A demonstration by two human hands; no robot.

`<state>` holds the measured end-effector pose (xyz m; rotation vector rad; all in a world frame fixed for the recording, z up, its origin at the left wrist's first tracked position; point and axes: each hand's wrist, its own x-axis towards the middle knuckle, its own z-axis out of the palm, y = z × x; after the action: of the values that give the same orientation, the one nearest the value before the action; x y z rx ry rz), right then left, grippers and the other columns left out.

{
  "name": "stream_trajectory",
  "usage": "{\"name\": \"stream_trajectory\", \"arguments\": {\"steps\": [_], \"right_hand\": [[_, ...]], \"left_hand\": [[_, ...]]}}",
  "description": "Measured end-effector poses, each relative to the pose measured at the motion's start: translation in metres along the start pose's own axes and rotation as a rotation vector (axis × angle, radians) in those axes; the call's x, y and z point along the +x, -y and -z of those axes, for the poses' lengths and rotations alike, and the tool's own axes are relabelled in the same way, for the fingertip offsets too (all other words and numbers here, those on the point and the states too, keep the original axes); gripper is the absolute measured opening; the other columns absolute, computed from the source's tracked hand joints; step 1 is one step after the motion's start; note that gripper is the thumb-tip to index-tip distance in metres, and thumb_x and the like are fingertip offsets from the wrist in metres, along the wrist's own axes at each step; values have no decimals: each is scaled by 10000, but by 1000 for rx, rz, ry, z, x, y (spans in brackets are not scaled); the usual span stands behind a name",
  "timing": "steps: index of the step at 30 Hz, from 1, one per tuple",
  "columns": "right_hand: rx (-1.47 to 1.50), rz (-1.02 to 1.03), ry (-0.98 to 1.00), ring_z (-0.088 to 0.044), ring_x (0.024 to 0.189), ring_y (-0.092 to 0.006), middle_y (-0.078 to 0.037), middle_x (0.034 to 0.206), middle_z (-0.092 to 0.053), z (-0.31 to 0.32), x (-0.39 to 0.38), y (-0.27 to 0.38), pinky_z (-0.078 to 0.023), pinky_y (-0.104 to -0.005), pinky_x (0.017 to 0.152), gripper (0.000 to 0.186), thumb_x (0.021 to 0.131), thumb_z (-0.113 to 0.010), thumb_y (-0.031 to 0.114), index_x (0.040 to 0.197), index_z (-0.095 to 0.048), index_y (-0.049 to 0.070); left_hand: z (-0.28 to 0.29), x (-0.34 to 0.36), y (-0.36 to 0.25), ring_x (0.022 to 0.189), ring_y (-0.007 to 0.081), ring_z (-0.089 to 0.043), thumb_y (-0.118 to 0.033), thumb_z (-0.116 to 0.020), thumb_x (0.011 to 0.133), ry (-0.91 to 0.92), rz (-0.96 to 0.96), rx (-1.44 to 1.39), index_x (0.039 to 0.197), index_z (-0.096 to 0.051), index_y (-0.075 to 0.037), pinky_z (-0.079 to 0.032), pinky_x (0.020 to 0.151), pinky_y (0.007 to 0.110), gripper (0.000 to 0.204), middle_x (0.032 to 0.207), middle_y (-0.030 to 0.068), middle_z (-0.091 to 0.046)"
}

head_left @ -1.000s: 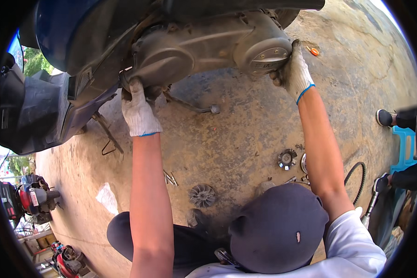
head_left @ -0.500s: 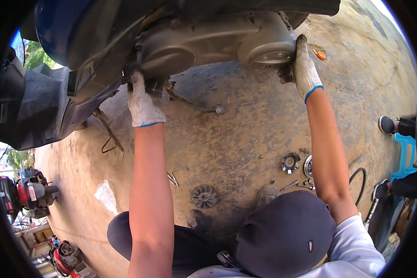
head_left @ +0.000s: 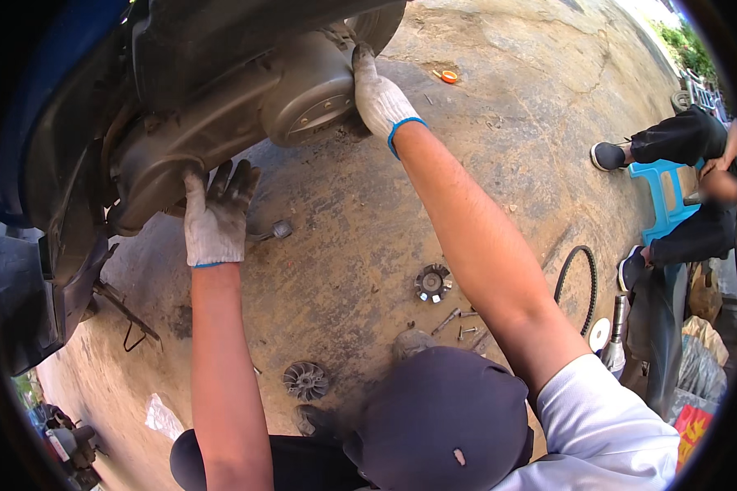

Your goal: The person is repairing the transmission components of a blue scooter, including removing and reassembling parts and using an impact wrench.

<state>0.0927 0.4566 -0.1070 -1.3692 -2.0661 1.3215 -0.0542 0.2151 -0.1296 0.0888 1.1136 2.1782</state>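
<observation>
A dark scooter [head_left: 74, 164] fills the upper left, with its long engine-side cover [head_left: 307, 98] under the bodywork. My left hand [head_left: 213, 217], in a grimy white glove, touches the cover's lower front edge with its thumb, its blackened fingers spread upward. My right hand [head_left: 381, 102], gloved alike, grips the cover's rear end, thumb on top and other fingers hidden behind it.
On the concrete floor [head_left: 344, 213] lie a finned fan wheel [head_left: 306, 380], a toothed disc [head_left: 432, 283], bolts [head_left: 467, 331], a black belt [head_left: 575, 270], a long tool [head_left: 614, 344] and an orange item [head_left: 449, 76]. At right, another person's legs [head_left: 667, 139] straddle a blue stool [head_left: 663, 213].
The view has swung rightward, shifting scooter and hands leftward. My left hand's fingers have spread out. My right hand stays at the cover's rear end. More of the seated person shows.
</observation>
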Motion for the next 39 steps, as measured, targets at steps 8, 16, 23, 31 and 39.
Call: {"name": "stream_trajectory", "arguments": {"steps": [8, 16, 23, 31, 39], "right_hand": [[-277, 315, -421, -678, 1189, -437, -289, 1274, -699, 41, -39, 21, -529, -484, 1034, 653, 1019, -586, 483, 1408, -602, -40], [930, 352, 519, -724, 914, -180, -91, 1145, -724, -24, -65, 95, -632, -310, 775, 392, 974, -783, 249, 1262, -670, 7], [1165, 344, 552, -740, 825, -183, -110, 1039, -763, -15, -77, 117, -640, -281, 757, 296, 999, -753, 178, 1220, -702, -12], [888, 231, 476, -721, 830, -190, -73, 1026, -741, -6, -69, 112, -589, -308, 608, 341, 1032, -729, 290, 1226, -639, 24], [533, 417, 213, -699, 1086, -187, -101, 1202, -729, 14, -64, 55, -611, -346, 834, 391, 1040, -689, 220, 1364, -650, 6]], "left_hand": [[-49, 5, 22, 1480, 461, -387, -440, -632, 1059, 13, -78, -186, 1579, -300, -69, -414, 1191, 719, 720, 1593, 209, -356], [-32, 15, 17, 1438, 453, -438, -385, -669, 1052, -31, -145, -207, 1559, -333, -34, -428, 1202, 666, 702, 1529, 234, -431], [-36, 18, 17, 1406, 412, -475, -400, -689, 1043, -7, -161, -229, 1523, -422, -29, -434, 1198, 620, 663, 1515, 217, -462], [-58, 16, 4, 1352, 386, -518, -460, -703, 1025, -174, -96, -88, 1514, -460, -73, -487, 1145, 605, 669, 1456, 184, -514], [-50, 22, 10, 1319, 390, -543, -440, -741, 1000, -106, -150, -101, 1508, -453, -70, -549, 1087, 593, 692, 1439, 197, -517]]}}
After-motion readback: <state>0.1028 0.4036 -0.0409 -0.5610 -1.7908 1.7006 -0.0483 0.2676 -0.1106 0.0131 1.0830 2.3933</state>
